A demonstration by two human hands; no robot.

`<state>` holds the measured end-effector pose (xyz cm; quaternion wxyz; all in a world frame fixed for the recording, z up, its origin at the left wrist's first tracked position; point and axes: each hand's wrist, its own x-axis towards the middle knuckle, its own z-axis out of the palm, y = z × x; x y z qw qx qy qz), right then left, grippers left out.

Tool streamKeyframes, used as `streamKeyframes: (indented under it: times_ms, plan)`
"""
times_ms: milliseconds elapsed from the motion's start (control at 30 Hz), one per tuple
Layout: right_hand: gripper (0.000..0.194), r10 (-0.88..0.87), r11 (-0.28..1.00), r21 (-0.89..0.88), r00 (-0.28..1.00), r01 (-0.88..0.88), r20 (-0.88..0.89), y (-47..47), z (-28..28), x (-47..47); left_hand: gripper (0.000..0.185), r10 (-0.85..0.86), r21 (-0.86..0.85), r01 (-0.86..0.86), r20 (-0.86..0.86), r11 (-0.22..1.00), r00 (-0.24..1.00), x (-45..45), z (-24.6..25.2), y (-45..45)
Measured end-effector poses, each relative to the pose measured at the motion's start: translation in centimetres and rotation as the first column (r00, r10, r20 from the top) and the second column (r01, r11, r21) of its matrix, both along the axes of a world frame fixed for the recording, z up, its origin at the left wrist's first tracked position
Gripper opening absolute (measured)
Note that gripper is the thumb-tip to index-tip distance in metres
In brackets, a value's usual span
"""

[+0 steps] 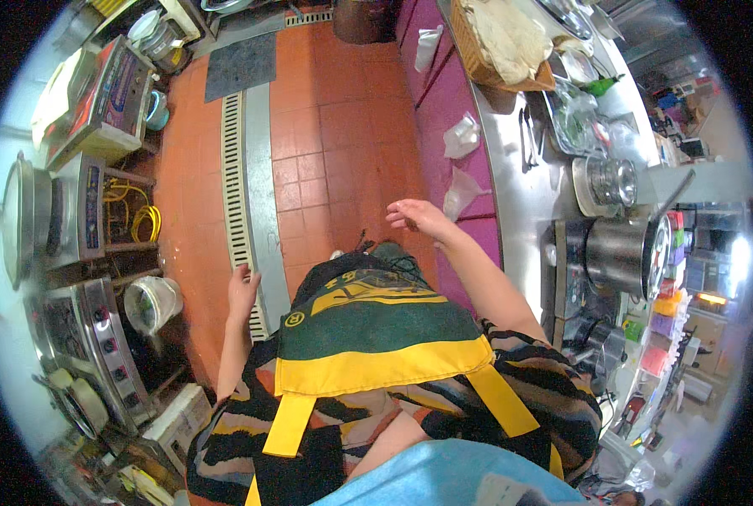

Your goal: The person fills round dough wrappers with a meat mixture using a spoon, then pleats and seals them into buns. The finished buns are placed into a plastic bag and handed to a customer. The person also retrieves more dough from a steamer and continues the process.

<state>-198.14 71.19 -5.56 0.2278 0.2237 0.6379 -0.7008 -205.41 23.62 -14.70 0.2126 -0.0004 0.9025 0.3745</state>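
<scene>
My left hand point(243, 291) hangs over the slotted floor drain cover point(235, 183), empty, with its fingers partly curled. To the right, my right hand point(416, 216) is held out over the orange tiled floor point(345, 126), near the purple cabinet fronts point(440, 114), and nothing is in it. Between my arms a green and yellow apron point(376, 332) covers my front over a patterned shirt. Plastic bags point(462, 136) hang from the cabinet fronts just beyond my right hand.
On the right a steel counter point(509, 164) carries a wicker basket point(478, 57), tongs point(529, 136) and a large pot point(620, 256). Cooking appliances point(108, 341) and a white bucket point(154, 305) line the left. A dark mat point(242, 66) lies ahead.
</scene>
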Motion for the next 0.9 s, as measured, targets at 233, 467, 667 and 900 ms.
streamKeyframes:
  times_ms: [233, 467, 667, 900]
  plan:
    - [0.049, 0.362, 0.724, 0.636, 0.932, -0.268, -0.018, 11.3, -7.0, -18.8, 0.048, -0.086, 0.072, 0.084, 0.029, 0.994, 0.996, -18.0, 3.2, 12.1]
    - [0.045, 0.464, 0.427, 0.695, 0.800, -0.579, 0.381, 24.6, -16.9, -43.8, 0.036, 0.125, -0.350, -0.015, 0.296, 0.937, 0.947, -19.4, 0.6, 13.4]
    - [0.036, 0.488, 0.165, 0.702, 0.676, -0.693, 0.552, 34.5, -24.7, -60.1, 0.035, 0.272, -0.303, -0.110, 0.569, 0.947, 0.776, -19.6, 3.4, 17.4]
    - [0.030, 0.496, -0.274, 0.379, 0.208, -0.884, 0.843, 40.5, -29.1, -67.4, 0.036, 0.389, -0.196, -0.355, 0.670, 0.914, 0.632, -27.4, 4.3, 21.8]
